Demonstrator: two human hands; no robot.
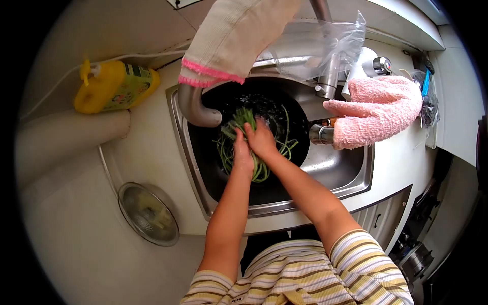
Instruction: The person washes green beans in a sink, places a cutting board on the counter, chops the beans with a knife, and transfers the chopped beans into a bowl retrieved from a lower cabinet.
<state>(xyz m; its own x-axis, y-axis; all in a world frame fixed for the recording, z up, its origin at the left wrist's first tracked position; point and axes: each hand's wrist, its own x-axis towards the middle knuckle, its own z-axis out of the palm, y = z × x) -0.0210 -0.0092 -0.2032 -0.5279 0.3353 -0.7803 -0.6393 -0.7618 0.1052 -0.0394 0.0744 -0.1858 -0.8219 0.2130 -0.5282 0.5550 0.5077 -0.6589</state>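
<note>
My left hand and my right hand are close together over the sink, wrapped round a bunch of long thin green vegetable stalks from both sides. Several loose stalks curl beside and below my hands in a dark round basin. Water glints in the basin around the bunch. The basin stands in a steel sink. Just left of my hands, the end of a curved metal pipe hangs over the basin. My fingertips are partly hidden among the greens.
A beige cloth with pink edging drapes over the curved pipe. At right, a fluffy pink cloth hangs over a metal tube, near a clear plastic bag. A yellow pump bottle and a steel colander are at left.
</note>
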